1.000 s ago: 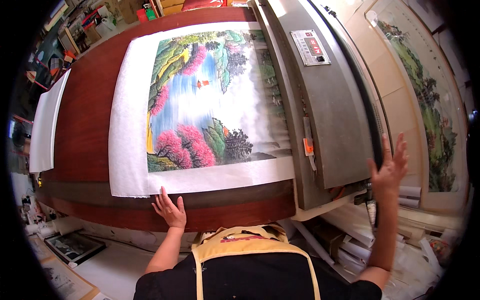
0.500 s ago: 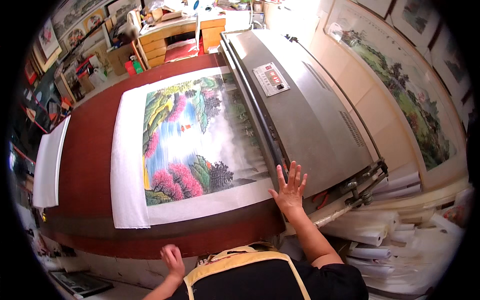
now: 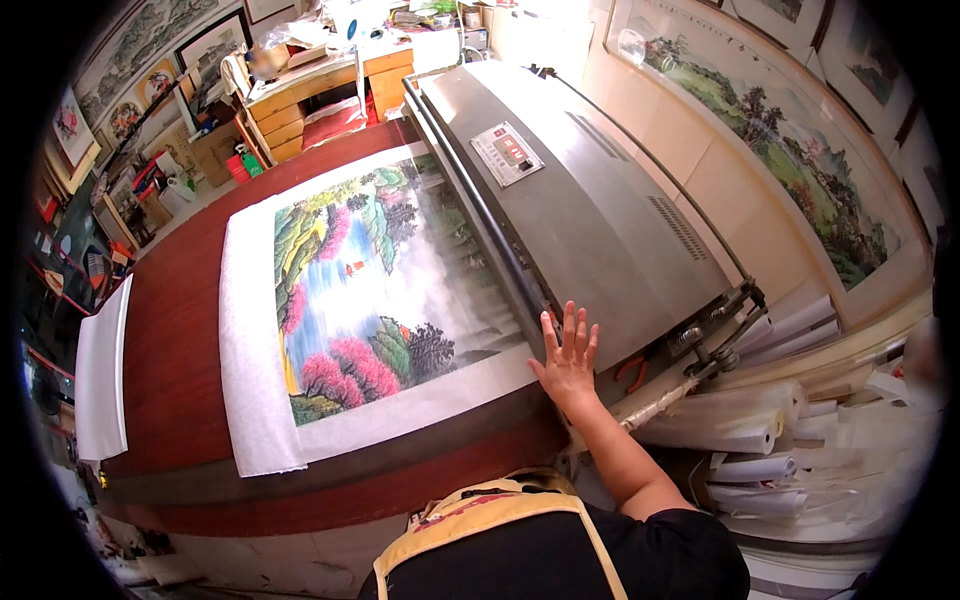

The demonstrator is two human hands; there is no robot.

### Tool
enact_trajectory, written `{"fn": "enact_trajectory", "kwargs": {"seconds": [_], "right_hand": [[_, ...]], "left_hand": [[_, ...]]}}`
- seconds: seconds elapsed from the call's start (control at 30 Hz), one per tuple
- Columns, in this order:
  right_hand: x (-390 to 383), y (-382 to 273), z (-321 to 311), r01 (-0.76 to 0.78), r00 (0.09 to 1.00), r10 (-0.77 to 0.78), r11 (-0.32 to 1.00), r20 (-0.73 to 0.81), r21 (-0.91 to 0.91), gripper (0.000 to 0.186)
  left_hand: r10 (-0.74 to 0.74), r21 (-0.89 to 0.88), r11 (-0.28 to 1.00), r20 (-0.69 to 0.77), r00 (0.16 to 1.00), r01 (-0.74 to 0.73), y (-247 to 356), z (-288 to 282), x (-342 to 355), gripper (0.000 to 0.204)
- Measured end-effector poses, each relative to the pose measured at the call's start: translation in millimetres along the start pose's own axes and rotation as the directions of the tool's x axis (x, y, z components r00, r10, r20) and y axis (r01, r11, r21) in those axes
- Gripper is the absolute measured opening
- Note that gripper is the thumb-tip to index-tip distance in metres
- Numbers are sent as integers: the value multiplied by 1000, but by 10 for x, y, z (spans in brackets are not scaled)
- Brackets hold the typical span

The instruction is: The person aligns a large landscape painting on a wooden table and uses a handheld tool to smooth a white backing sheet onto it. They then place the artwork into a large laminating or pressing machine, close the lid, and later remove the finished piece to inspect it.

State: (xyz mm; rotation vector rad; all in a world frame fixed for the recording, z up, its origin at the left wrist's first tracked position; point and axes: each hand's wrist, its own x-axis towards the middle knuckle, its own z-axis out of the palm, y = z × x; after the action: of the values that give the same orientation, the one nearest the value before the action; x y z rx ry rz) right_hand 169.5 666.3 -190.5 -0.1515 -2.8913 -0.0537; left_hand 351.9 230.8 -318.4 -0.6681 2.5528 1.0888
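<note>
Smooth grey metal casing (image 3: 600,230) gleams softly beyond the right hand (image 3: 568,365) — to its left, a matt paper painting (image 3: 345,290), glossy dark bar (image 3: 478,200) and wood-look bench (image 3: 170,350).

One fisheye view, from the left of two cameras worn side by side on the person's head, looks down and forward across the counter (image 3: 170,350), upright and unmirrored. It sits close above the wearer's yellow apron (image 3: 480,506) and black sleeve (image 3: 685,550), which fill the near edge, with the right hand (image 3: 566,365) a little farther out. The painting (image 3: 345,305) falls left of centre at middle range; the grey machine (image 3: 610,220) lies right of it. The wide lens also takes in wooden drawers (image 3: 278,128) at the far end and a hanging landscape (image 3: 790,160) at right. Straight edges bow toward its dark rim.
</note>
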Motion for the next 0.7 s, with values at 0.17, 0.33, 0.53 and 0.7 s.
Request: {"fn": "enact_trajectory", "kwargs": {"seconds": [0.17,0.33,0.53,0.7], "right_hand": [[-13,18,23,-15,1000,15,999,12,33,103],[-10,20,-18,-19,1000,17,998,23,66,101],[-6,23,4,-26,1000,26,996,8,83,100],[-23,27,-7,-35,999,33,994,16,104,99]], "left_hand": [[-4,6,1000,0,1000,4,32,-8,7,23],[-10,9,1000,3,1000,10,35,-8,12,23],[-9,13,1000,3,1000,9,74,-22,17,24],[-17,20,1000,9,1000,17,103,-21,30,25]]}}
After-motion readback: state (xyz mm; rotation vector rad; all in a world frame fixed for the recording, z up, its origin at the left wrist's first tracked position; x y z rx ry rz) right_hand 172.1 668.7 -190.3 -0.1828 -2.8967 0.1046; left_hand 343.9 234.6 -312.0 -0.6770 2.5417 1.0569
